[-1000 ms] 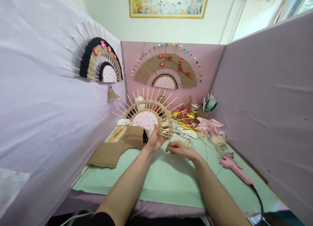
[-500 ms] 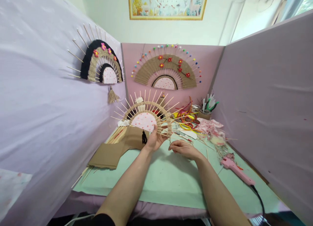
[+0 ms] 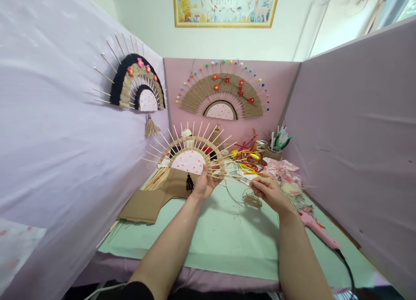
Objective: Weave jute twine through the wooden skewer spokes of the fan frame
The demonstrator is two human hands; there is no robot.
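Observation:
My left hand (image 3: 205, 185) holds a half-round fan frame (image 3: 198, 140) by its lower right corner, thumb in front and fingers behind. The frame has bare sticks fanning outward, two woven bands of tan twine and a pink-dotted white centre (image 3: 189, 161). A black tassel (image 3: 189, 183) hangs below it. To the right of the frame, my right hand (image 3: 268, 193) is closed in a pinch, apparently on a strand of twine. From the frame's corner a slack length of twine loops down to a small twine bundle (image 3: 252, 200) below that hand.
Brown cardboard (image 3: 143, 206) and loose sticks (image 3: 156, 179) lie at the left. A pink glue gun (image 3: 320, 230) with a black cord rests at the right. Pink dotted cloth (image 3: 281, 169), coloured pipe cleaners (image 3: 248, 159) and a tool holder (image 3: 273, 153) sit behind. Finished fans (image 3: 222, 90) hang on the partitions.
My right hand has moved right, away from the frame's corner, uncovering the twine bundle and slack loop. My left hand still holds the frame, which has shifted slightly left.

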